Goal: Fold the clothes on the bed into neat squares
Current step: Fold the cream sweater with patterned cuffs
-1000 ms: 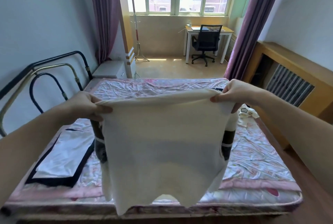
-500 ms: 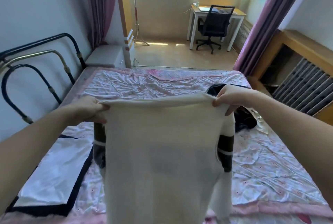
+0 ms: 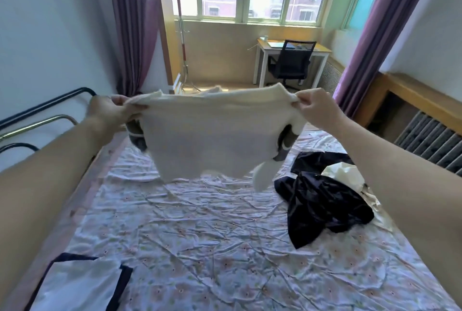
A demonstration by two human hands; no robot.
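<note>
A cream sweater (image 3: 212,140) with dark bands on its sleeves hangs stretched in the air over the far half of the bed (image 3: 200,248). My left hand (image 3: 110,110) pinches its top left corner and my right hand (image 3: 315,108) pinches its top right corner. Both arms reach forward. The sweater's lower edge swings out away from me, and one sleeve dangles at the right. A crumpled dark navy garment (image 3: 322,205) lies on the bed's right side, with a white garment (image 3: 347,173) partly under it. A folded white garment with navy trim (image 3: 77,285) lies at the near left.
A metal bed frame (image 3: 45,110) runs along the left wall. A wooden radiator cover (image 3: 422,115) stands to the right of the bed. A desk and a black chair (image 3: 290,65) stand beyond the bed under the window, and a coat stand (image 3: 182,35) by the purple curtain.
Both hands have carried the sweater up and forward over the bed, so it now swings out instead of hanging straight down. The view has tilted, showing the navy garment fully.
</note>
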